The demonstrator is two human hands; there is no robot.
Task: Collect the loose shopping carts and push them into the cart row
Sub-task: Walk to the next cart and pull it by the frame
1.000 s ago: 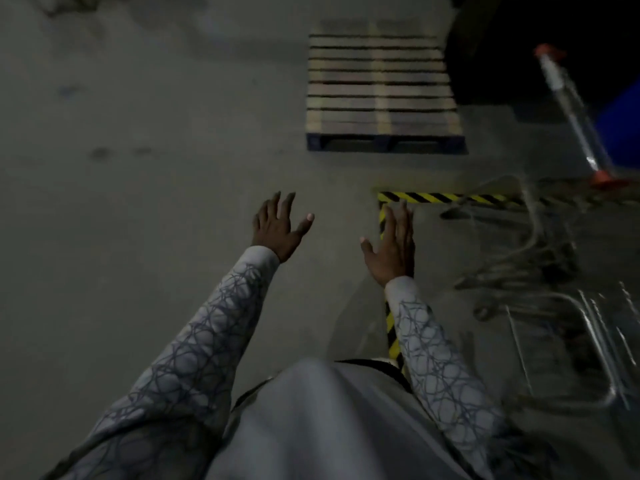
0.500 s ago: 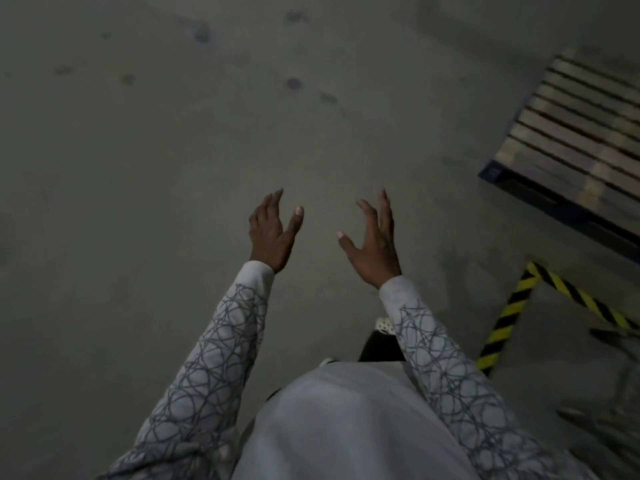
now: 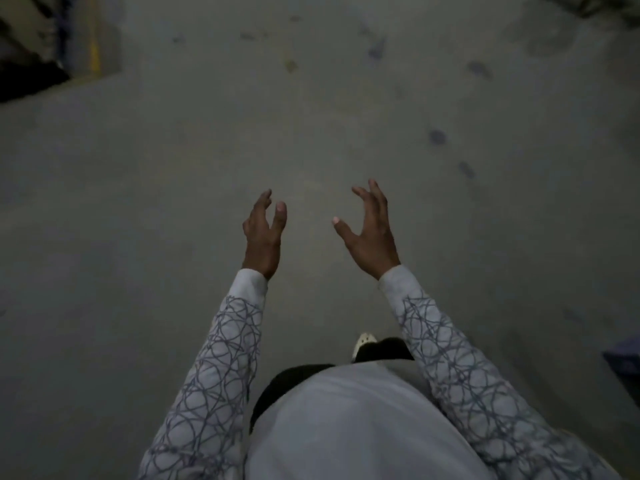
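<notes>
No shopping cart shows in the head view at this moment. My left hand point(image 3: 264, 233) is held out in front of me over the bare concrete floor point(image 3: 173, 202), fingers relaxed and slightly bent, holding nothing. My right hand point(image 3: 370, 233) hangs beside it at the same height, fingers loosely spread and curved, also holding nothing. The two hands are apart, about a hand's width between them. Both sleeves are white with a dark scribble pattern.
Stained grey concrete fills most of the view. A dark structure with a yellow stripe point(image 3: 93, 53) sits at the top left corner. A blue corner of something point(image 3: 623, 363) shows at the right edge. My light shoe point(image 3: 365, 341) is below my right hand.
The view has swung left: the carts, the wooden pallet and the yellow-black floor tape have left the frame. My fingers have curled a little more; both hands still hold nothing.
</notes>
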